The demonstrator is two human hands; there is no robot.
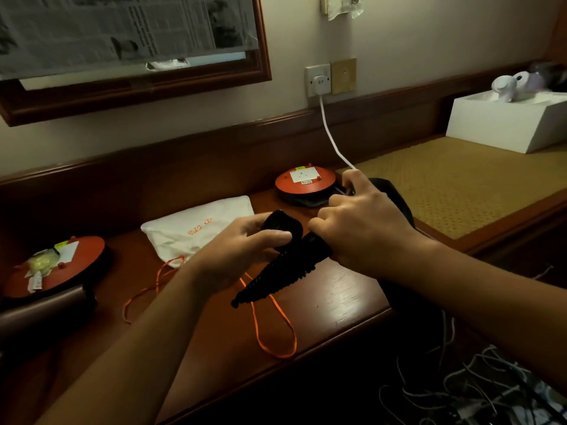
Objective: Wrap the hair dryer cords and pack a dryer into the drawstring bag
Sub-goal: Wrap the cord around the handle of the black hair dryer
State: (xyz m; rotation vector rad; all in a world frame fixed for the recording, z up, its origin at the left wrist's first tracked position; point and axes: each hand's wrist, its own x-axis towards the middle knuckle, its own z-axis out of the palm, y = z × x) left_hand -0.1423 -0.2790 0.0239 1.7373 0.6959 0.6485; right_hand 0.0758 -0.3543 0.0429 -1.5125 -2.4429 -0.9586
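Note:
A black hair dryer (395, 200) sits above the desk's front edge, held in both hands. My right hand (362, 228) is wrapped around its body and handle. My left hand (242, 250) grips the dark plug end (282, 223), with the ribbed black strain relief (276, 277) pointing down-left between my hands. Behind my left hand lies a flat white drawstring bag (196, 228) with orange lettering; its orange drawstring (273, 326) loops toward the front edge. A second, brownish dryer (46, 311) lies at the far left.
Two orange round cord reels stand on the wooden desk (337, 302): one at left (58, 265), one behind my right hand (306, 182). A white cable (331, 136) runs to a wall socket (319, 79). A white box (506, 124) sits on the woven mat at right. Tangled cables lie bottom right.

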